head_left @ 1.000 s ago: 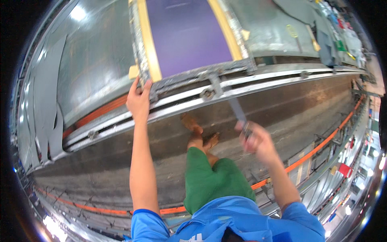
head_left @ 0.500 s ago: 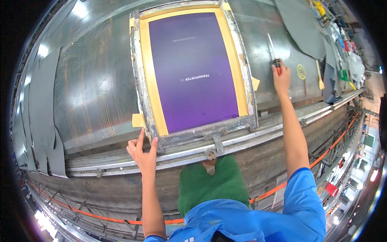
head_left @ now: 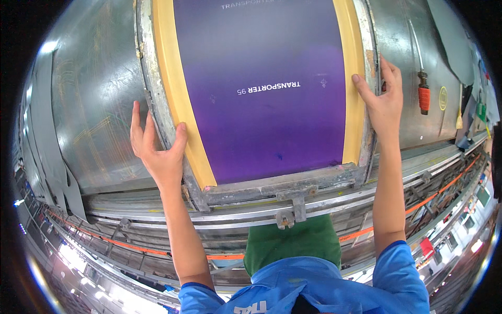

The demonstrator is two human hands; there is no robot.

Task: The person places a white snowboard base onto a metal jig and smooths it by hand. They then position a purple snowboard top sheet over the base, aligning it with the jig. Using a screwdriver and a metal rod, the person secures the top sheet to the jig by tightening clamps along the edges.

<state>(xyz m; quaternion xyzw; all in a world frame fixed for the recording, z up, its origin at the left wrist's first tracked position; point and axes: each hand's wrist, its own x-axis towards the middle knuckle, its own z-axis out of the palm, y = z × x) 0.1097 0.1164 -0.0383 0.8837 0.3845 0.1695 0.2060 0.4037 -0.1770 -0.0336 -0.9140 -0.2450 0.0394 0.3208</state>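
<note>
A worn screen-printing frame with a purple mesh lies in front of me, its inner edges lined with yellow tape. My left hand holds its left rail, thumb over the taped edge and fingers along the outside. On the right rail, higher up, my right hand grips in the same way, thumb inside and fingertips partly hidden behind the rail. To the right of that hand, a screwdriver with a red and black handle and long thin shaft rests on the dark table.
A metal rail runs along the table's near edge, below the frame's bracket. Grey sheets hang over the table at far left; another grey sheet lies at right. A yellow brush-like tool sits near the right edge.
My right hand has let go of the screwdriver and moved onto the frame's right rail. My left hand has moved up from the lower-left corner to grip the left rail. The frame appears larger.
</note>
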